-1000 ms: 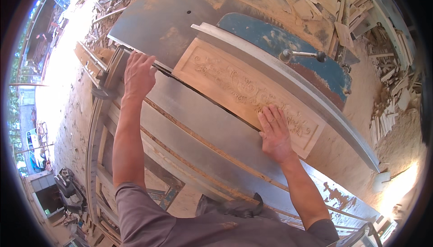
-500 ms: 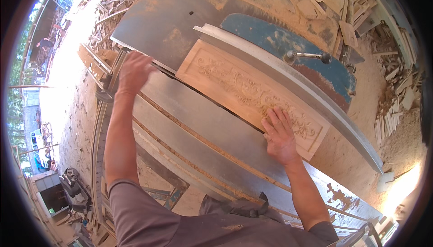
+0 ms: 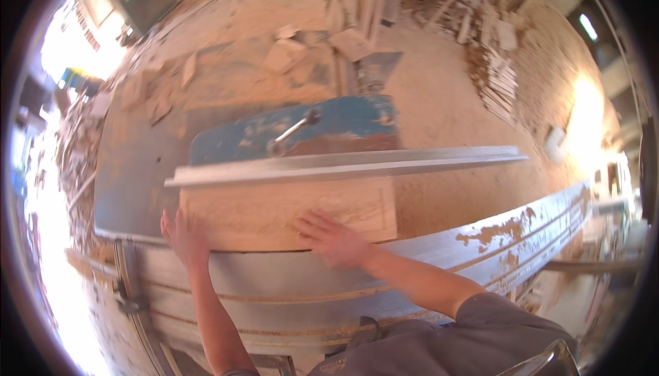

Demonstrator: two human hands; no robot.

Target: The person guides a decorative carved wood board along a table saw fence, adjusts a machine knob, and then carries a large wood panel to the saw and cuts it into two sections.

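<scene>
A carved wooden panel (image 3: 244, 204) lies on the saw table (image 3: 130, 194), its far long edge along a pale metal fence (image 3: 384, 162). At the panel's left end is my left hand (image 3: 185, 240), fingers stretched out and touching its corner, open. My right hand (image 3: 333, 240) rests flat on the panel's near right part with fingers spread. The carving looks blurred from motion. Along the panel's near edge runs a metal sliding table (image 3: 254, 276) with long grooves.
Behind the fence is a worn blue plate (image 3: 237, 139) with a metal lever handle (image 3: 295, 131). Wood offcuts (image 3: 285, 53) and sawdust lie on the far part of the table. Scrap wood is piled on the floor (image 3: 501, 84) at the far right. A crosswise rail (image 3: 130, 287) stands at the left.
The whole view has turned, so the panel and fence now lie nearly level. My left hand has come from the table's left edge onto the panel's left end; my right hand stays on the panel.
</scene>
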